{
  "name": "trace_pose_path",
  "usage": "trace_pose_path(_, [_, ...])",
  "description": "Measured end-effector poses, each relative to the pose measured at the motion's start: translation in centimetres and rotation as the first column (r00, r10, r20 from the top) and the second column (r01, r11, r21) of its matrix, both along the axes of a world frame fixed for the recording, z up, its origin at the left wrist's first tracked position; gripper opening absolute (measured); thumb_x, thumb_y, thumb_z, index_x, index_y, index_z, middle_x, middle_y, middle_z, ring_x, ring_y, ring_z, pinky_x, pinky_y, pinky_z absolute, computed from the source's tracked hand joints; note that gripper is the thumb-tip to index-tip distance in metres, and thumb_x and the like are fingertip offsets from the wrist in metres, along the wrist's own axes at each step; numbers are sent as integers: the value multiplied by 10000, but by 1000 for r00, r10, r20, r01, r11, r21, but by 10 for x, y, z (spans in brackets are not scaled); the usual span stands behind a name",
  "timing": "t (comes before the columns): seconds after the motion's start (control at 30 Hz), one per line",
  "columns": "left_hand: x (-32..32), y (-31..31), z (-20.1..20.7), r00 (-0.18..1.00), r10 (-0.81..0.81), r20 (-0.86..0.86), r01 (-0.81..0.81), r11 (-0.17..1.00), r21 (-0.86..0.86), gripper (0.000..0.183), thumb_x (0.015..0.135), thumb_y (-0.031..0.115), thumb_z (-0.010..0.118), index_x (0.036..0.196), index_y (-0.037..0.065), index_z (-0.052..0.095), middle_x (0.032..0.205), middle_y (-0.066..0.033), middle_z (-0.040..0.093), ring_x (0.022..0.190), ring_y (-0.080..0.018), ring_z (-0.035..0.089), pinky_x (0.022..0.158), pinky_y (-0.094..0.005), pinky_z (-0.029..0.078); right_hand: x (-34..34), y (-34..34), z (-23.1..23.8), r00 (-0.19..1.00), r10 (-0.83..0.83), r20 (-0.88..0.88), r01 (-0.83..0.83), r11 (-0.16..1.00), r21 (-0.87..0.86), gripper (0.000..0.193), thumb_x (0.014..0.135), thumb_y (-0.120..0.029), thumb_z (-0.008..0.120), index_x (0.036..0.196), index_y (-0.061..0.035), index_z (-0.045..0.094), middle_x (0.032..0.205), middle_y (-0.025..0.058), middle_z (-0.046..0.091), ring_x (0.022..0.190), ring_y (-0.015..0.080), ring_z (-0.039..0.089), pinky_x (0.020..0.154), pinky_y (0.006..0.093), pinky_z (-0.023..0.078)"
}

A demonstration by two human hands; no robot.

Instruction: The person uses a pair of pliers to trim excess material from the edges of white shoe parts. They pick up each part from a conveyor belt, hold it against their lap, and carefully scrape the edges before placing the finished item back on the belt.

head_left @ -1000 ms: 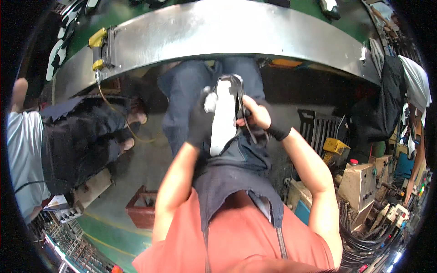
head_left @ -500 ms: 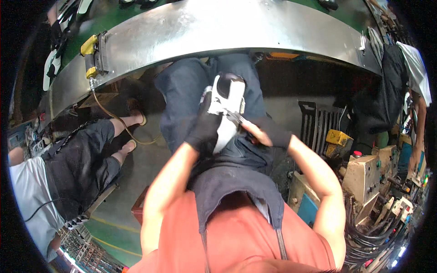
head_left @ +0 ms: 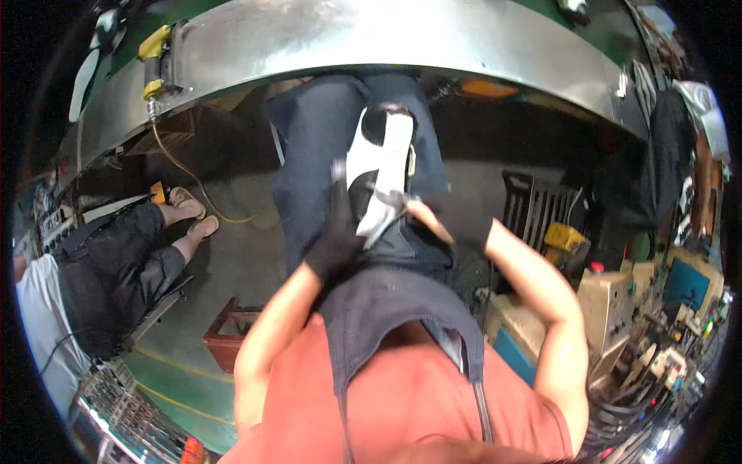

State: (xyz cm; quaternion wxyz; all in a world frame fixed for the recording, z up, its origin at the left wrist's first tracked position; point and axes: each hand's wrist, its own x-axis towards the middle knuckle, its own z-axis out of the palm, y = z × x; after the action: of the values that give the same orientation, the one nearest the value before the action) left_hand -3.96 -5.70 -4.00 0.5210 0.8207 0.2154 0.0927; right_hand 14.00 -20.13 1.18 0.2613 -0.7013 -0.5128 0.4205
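Steel bench, long, shiny and bare-metalled (head_left: 386, 42), runs across the top; its straight edge bends in the fisheye. Past its far edge, a green surface (head_left: 606, 35) with black-and-white pieces (head_left: 573, 9) at the right. On the bench, by the near edge toward the left end: yellow-and-black handheld tool (head_left: 154, 62), tan hose (head_left: 174, 158) dropping from it to the grey floor (head_left: 239, 197).

Black-and-white shoe (head_left: 397, 151) is off the bench, below the middle of its near edge, over the wearer's dark navy trousers (head_left: 309, 170). Left hand, black-gloved (head_left: 340, 232), grips the shoe's left side. Right hand, black glove with bare fingertips (head_left: 454, 215), is at the shoe's lower right; blurred, cannot tell whether it pinches anything.

Room: left, a co-worker in dark shorts (head_left: 116, 278) and sandals; reddish-brown box-like stand (head_left: 224, 344) lower left. Right, dark slatted rack (head_left: 533, 205), yellow block (head_left: 563, 237), beige machine box (head_left: 604, 305) topped with a red button (head_left: 597, 267).
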Motion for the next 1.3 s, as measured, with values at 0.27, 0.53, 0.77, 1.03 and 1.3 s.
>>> trace_pose_path(0.27, [-12, -10, -45, 972, 212, -107, -234, 779, -582, 453, 956, 361, 481, 1158, -42, 443, 1120, -163, 595, 1012, -210, 572, 816, -330, 467, -5, -22, -10, 814, -407, -414, 167, 848, -504, 501, 983, -445, 350, 848, -10, 557, 667, 47, 539, 545, 102, 519, 529, 267, 442])
trace_pose_path(0.53, [6, 9, -26, 989, -138, 50, 142, 987, -71, 796, 810, 361, 692, 1338, -77, 288, 1273, -278, 461, 1186, -364, 486, 947, -376, 406, -10, 2, 4, 983, -169, -79, 162, 983, -83, 356, 966, -333, 434, 978, -3, 567, 843, 186, 608, 730, 287, 590, 671, 371, 461])
trace_pose_path(0.77, [-35, 112, 120, 968, -185, -168, 148, 966, -211, 652, 690, 205, 786, 1243, 28, 490, 1168, -160, 588, 1063, -277, 574, 934, -377, 438, -6, -65, 18, 813, -523, -256, 462, 847, -263, 379, 985, -343, 431, 872, -8, 567, 751, 20, 563, 648, 107, 541, 610, 267, 453])
trace_pose_path(1.03, [23, 8, -18, 997, 77, 5, -77, 980, 183, 869, 805, 266, 695, 1422, -48, 169, 1457, -258, 241, 1370, -321, 243, 1112, -373, 215, 1, -45, 29, 869, -392, -302, 322, 912, -255, 409, 986, -352, 413, 1005, 12, 599, 915, 42, 619, 840, 137, 558, 762, 301, 454])
trace_pose_path(1.3, [-1, -6, -21, 993, 73, 97, -39, 948, -315, 753, 838, 187, 652, 1417, -26, 221, 1334, -199, 453, 1224, -269, 465, 1006, -343, 372, -11, 58, 50, 754, 434, 493, -291, 894, -340, 394, 886, -319, 512, 680, -18, 659, 670, 216, 610, 616, 351, 628, 575, 443, 490])
